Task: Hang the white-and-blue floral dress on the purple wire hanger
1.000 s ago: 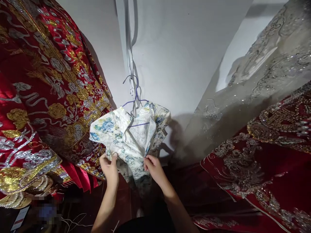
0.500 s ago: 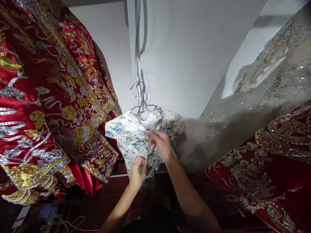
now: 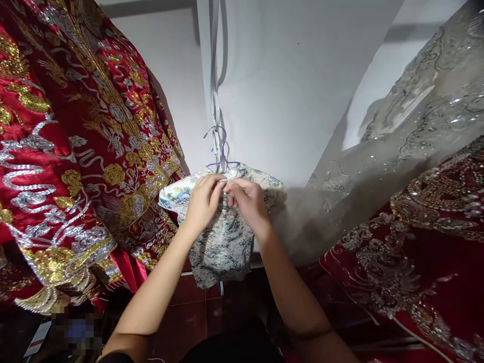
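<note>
A small floral garment (image 3: 223, 247), white with blue and yellow print, hangs on a purple hanger (image 3: 224, 151) against the wall. Both hands meet at the top of its front, just below the neckline. My left hand (image 3: 204, 199) is closed, thumb and fingers pinching the fabric edge there. Close beside it, my right hand (image 3: 247, 201) pinches the opposite edge with curled fingers. The fingertips nearly touch, and whatever small fastening may lie between them is hidden. Below the hands, the garment's front hangs down with its hem loose.
A red jacket (image 3: 113, 126) with gold and silver embroidery hangs at the left. A sheer sequined white gown (image 3: 416, 131) and a dark red beaded garment (image 3: 419, 252) are on the right. White straps (image 3: 215, 60) run down the wall. A phone-like white object (image 3: 38, 337) lies lower left.
My left hand has risen from the garment's lower front to the neckline. My right hand has shifted slightly up, and the hands now meet. The garment's lower front hangs freely.
</note>
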A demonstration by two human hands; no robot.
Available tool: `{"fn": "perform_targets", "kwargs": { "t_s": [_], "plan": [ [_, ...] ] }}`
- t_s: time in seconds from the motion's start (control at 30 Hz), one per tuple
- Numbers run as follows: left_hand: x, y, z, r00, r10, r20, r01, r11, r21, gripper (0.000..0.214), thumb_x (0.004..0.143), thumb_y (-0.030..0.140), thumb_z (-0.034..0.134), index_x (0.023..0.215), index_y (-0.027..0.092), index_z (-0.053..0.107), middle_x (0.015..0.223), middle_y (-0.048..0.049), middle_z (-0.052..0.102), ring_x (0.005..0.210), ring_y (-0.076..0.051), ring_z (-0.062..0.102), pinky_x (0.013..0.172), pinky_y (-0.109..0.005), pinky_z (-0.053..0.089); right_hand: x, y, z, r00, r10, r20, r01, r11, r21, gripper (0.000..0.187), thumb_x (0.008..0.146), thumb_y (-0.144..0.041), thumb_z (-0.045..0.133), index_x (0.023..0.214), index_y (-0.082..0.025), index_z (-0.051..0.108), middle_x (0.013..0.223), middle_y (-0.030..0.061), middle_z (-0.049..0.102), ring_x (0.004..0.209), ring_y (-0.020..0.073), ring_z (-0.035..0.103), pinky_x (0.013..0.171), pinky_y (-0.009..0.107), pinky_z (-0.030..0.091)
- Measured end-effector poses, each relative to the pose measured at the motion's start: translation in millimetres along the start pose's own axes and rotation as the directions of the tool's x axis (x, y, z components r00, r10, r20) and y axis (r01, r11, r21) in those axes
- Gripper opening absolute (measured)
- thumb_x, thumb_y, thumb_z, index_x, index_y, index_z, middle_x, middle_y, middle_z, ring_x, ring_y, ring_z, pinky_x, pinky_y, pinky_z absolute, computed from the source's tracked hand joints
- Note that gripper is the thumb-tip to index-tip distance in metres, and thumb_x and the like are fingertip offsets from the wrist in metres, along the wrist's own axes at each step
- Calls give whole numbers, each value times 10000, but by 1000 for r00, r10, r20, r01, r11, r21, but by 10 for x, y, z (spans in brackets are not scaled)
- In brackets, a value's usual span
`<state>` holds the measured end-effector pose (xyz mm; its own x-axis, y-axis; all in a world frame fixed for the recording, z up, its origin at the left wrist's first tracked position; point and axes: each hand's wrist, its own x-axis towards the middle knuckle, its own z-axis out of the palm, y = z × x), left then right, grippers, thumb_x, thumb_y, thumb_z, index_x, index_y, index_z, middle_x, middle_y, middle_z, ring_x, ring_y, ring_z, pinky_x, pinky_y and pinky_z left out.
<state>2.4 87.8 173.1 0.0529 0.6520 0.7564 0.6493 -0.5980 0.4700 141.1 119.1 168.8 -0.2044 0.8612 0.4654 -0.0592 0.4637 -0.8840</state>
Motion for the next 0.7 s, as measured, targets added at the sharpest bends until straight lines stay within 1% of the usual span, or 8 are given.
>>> {"fn": "perform_targets", "kwargs": {
  "t_s": [0.1,0.2,0.3,0.37,0.4,0.53,0.63,0.7],
  "plan": [
    [216,-8,-148,997,74,2,-73,992,103,152,981,286,519,933,197,632,907,-53,671,901,-207,585,840,-353,454,25,185,17,999,13,-42,-18,991,-133,287,882,-347,530,666,-181,621,458,-44,479,421,106,395,451,243,279],
    [181,-207,-384,951,-19,-307,31,999,36,143,967,303,538,948,192,627,927,-46,649,899,-188,580,825,-325,457,-98,442,27,994,102,-27,-105,983,-149,295,852,-305,538,586,-186,582,421,-54,399,408,104,353,455,248,264],
    [-101,-601,-595,749,-360,-557,193,922,-336,163,939,331,545,867,187,572,838,-13,578,786,-146,546,725,-268,450,-351,597,68,982,176,70,-175,984,-29,299,862,-317,540,597,-191,594,429,-53,413,419,107,381,477,244,317],
    [-400,-867,-587,579,-647,-497,251,721,-646,238,917,365,521,755,198,473,727,16,511,685,-124,497,675,-245,427,-526,623,125,967,203,156,-209,978,23,299,870,-341,550,614,-195,604,442,-47,446,432,110,413,499,244,353],
    [-563,-969,-523,546,-759,-354,325,582,-745,307,920,423,480,713,204,425,677,22,487,646,-122,478,660,-244,421,-602,627,156,957,216,193,-227,973,40,301,873,-356,555,622,-198,608,448,-44,461,437,112,428,509,246,369],
    [-1094,-1081,-35,594,-802,-70,509,441,-739,336,860,491,527,697,200,491,604,8,529,595,-143,498,615,-265,411,-837,724,162,938,310,155,-325,942,78,342,880,-454,564,663,-197,628,444,-33,483,432,121,437,491,254,370],
    [-1208,-951,242,674,-714,190,623,412,-665,306,748,440,720,714,161,599,634,-9,603,613,-151,542,623,-270,426,-1019,952,-62,911,402,-96,-389,913,124,357,864,-494,574,675,-195,619,430,-41,452,414,119,383,451,257,315],
    [-1157,-824,306,705,-636,315,662,428,-615,295,712,396,787,707,146,631,634,-2,605,619,-145,537,636,-264,423,-1146,1135,-286,851,442,-283,-422,897,133,362,853,-504,584,649,-204,589,444,-44,428,422,123,363,446,262,296]
  ]
}}
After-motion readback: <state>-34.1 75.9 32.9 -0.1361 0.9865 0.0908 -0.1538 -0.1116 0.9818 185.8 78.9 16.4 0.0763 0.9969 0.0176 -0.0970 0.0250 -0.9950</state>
